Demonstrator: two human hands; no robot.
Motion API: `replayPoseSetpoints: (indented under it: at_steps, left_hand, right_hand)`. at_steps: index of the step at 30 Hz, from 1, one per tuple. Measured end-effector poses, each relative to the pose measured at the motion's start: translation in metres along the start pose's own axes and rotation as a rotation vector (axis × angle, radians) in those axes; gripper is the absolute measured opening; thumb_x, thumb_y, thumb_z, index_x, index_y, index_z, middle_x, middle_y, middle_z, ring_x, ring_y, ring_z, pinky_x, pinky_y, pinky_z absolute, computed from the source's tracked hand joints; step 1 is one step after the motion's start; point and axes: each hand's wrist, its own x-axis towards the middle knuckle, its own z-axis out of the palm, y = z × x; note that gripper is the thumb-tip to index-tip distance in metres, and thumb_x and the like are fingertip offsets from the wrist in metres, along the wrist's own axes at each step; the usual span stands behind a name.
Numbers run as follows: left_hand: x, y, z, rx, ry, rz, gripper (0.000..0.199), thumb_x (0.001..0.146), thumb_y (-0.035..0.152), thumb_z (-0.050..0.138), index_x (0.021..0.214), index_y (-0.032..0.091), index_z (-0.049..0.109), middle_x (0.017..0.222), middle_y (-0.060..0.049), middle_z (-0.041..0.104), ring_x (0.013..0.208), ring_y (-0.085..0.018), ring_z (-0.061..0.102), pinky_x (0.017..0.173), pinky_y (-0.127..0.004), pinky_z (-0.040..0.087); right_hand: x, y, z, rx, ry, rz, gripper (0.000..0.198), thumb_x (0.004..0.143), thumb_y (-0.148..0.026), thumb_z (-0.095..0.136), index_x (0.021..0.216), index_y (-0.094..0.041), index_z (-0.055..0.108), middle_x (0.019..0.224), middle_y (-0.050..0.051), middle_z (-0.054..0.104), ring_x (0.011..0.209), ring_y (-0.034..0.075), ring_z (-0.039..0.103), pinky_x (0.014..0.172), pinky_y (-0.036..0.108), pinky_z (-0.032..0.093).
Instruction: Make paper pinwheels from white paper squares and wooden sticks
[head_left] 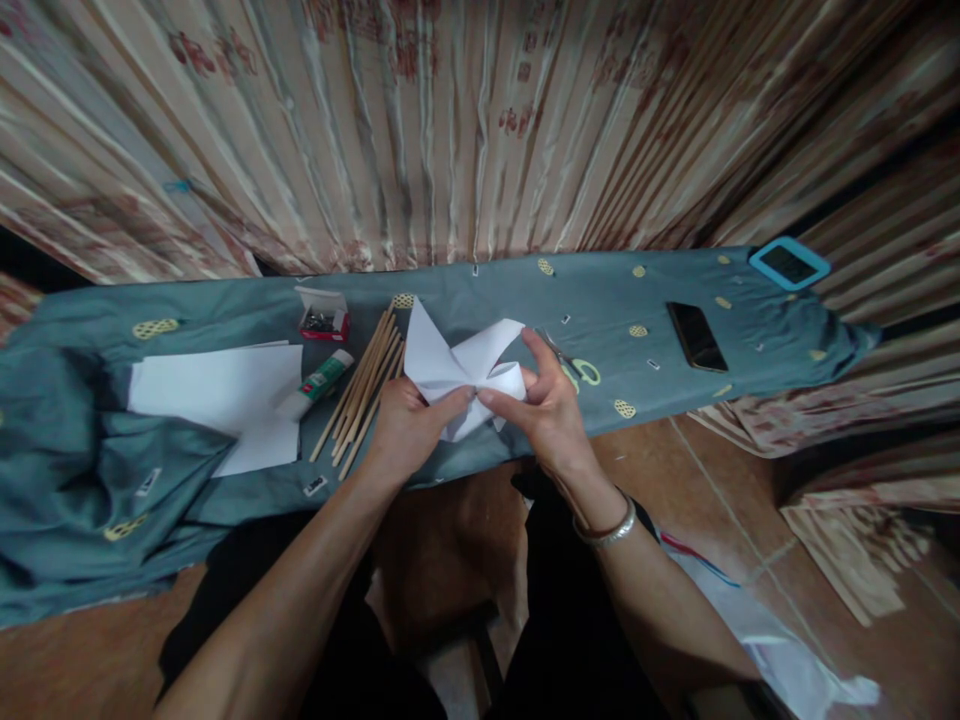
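Observation:
A white paper pinwheel [433, 350] is held up between both hands above the near edge of the cloth-covered table. My left hand [409, 420] grips its lower left side, with the thumb pressed on the middle. From the right, my right hand [553, 400] pinches the folded blades, its thumb meeting the left thumb at the centre and its forefinger raised by the upper right tip. The fingers behind the paper are hidden. Just left of the pinwheel lies a bundle of thin wooden sticks [363, 385]. Scissors with pale green handles [586, 372] lie behind my right hand.
A glue stick [319, 382] rests by white paper sheets [225, 390] on the left. Behind it, an open red box [324, 318] holds small metal pieces. On the right are a black phone [697, 336] and a blue-framed device [790, 263]. Curtains [480, 150] hang along the table's far edge.

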Motion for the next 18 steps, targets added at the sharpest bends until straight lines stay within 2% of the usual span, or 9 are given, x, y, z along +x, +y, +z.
replayPoseSetpoints:
  at_steps: [4, 10, 18]
  left_hand:
    - [-0.0009, 0.0001, 0.0017, -0.005, 0.004, -0.017, 0.02, 0.064, 0.031, 0.072, 0.074, 0.014, 0.072, 0.075, -0.005, 0.074, 0.071, -0.02, 0.066, 0.062, -0.028, 0.053]
    - [-0.0021, -0.0051, 0.0046, 0.0, 0.033, 0.016, 0.022, 0.065, 0.031, 0.071, 0.079, 0.014, 0.073, 0.078, -0.004, 0.075, 0.071, -0.02, 0.067, 0.064, -0.028, 0.053]
    - [-0.003, -0.0032, 0.0015, 0.163, 0.074, 0.034, 0.022, 0.066, 0.033, 0.069, 0.072, 0.012, 0.073, 0.069, -0.005, 0.073, 0.063, -0.02, 0.066, 0.056, -0.026, 0.049]
  right_hand:
    - [-0.0002, 0.0, 0.0009, -0.009, -0.006, -0.002, 0.102, 0.055, -0.036, 0.087, 0.14, -0.026, 0.032, 0.075, -0.005, 0.07, 0.064, 0.019, 0.066, 0.07, 0.037, 0.058]
    - [-0.0006, 0.0018, 0.0023, -0.035, 0.013, -0.025, 0.098, 0.056, -0.037, 0.086, 0.139, -0.027, 0.035, 0.076, -0.004, 0.07, 0.066, 0.02, 0.067, 0.068, 0.038, 0.058]
    - [-0.0002, 0.0049, 0.0043, -0.067, 0.024, -0.052, 0.094, 0.059, -0.038, 0.084, 0.138, -0.027, 0.036, 0.079, -0.003, 0.07, 0.068, 0.02, 0.067, 0.069, 0.038, 0.058]
